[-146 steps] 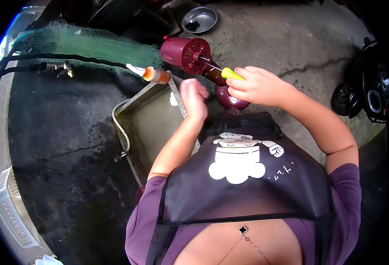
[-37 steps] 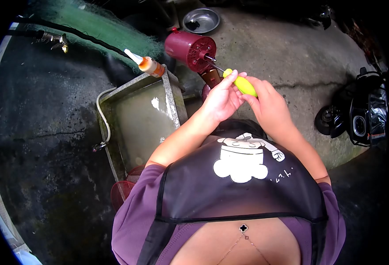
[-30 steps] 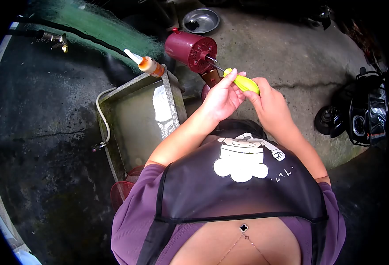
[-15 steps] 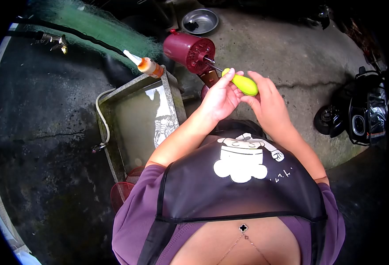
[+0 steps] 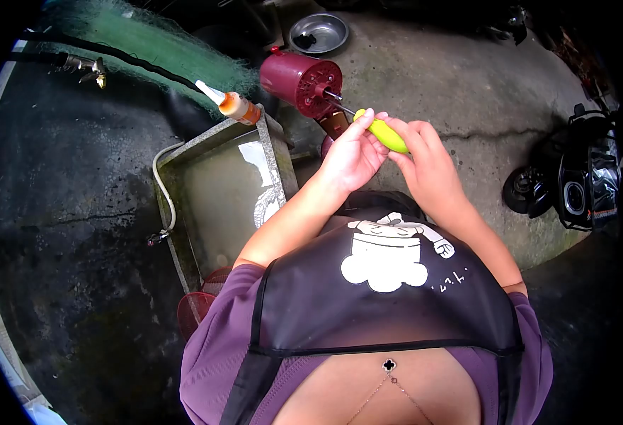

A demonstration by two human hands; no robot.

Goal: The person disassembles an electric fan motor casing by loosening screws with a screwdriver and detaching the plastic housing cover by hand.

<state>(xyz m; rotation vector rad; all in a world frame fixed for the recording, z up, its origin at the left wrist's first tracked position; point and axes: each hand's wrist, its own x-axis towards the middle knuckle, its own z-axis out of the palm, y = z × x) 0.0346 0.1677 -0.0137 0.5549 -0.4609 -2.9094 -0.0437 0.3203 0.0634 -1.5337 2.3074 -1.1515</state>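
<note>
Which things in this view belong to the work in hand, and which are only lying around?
In the work:
- screwdriver, in left hand and right hand
- dark red housing it points toward

Apparently lying about:
- bottle
- metal bowl
- green netting

White glare marks the water (image 5: 216, 195) while dark edges curve

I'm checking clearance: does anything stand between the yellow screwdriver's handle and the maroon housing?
Nothing visible does: past the left hand, the shaft of the yellow screwdriver runs uncovered toward the maroon housing.
</note>
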